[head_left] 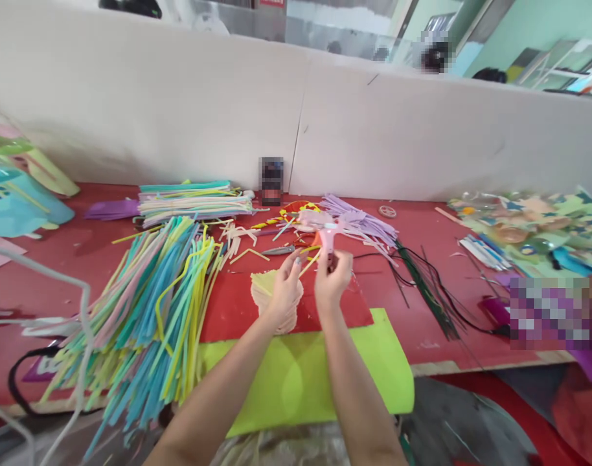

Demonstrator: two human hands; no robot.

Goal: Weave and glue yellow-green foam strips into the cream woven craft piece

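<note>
We find the red worktop (417, 220) bearing a large bundle of coloured stems (150, 310) at left. A lime-green sheet (374, 369) lies near, partly under a red sheet (228, 310). On the latter we note a cream ribbed piece (261, 294). Of our hands, the right hand (333, 275) is closed on a pink tool (328, 236); the left hand (285, 288), fingers curled, overlaps the piece beside a pale stem (310, 261), grip indeterminable.

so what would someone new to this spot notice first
Probably the big spread of pastel fuzzy stems on the left of the red table, some hanging over its front edge. Next, perhaps, the bright lime-green sheet beneath the forearms, and just beyond it the two hands: the right gripping a pink tool, the left over a cream, ridged piece.
</note>
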